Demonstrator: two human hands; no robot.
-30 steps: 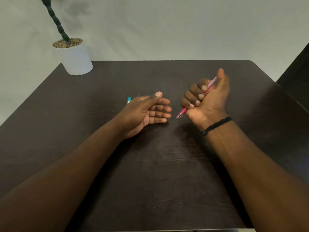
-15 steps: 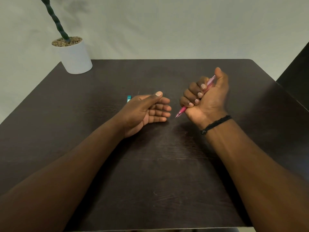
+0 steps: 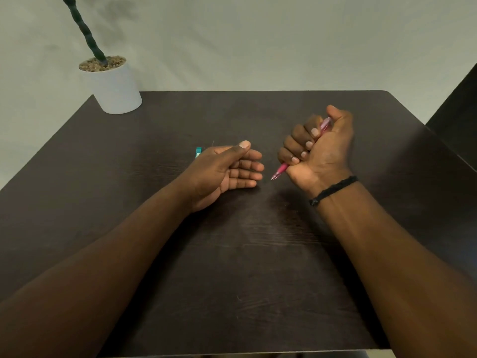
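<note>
Looking down, we face a dark brown wooden table point(image 3: 245, 280). Our left hand point(image 3: 227, 171) rests on its edge, palm turned inward, fingers straight and relaxed, holding nothing. Near it but not touching, our right hand point(image 3: 320, 153) is fisted round a slim pink plastic pen point(image 3: 280, 170), tip pointing down-left over the table; a black braided cord bracelet point(image 3: 335, 188) circles that wrist. Behind the left hand lies a small teal object point(image 3: 198, 152), mostly hidden. At the far left corner stands a white cylindrical pot point(image 3: 116, 89) with a twisted green stem point(image 3: 85, 29).
</note>
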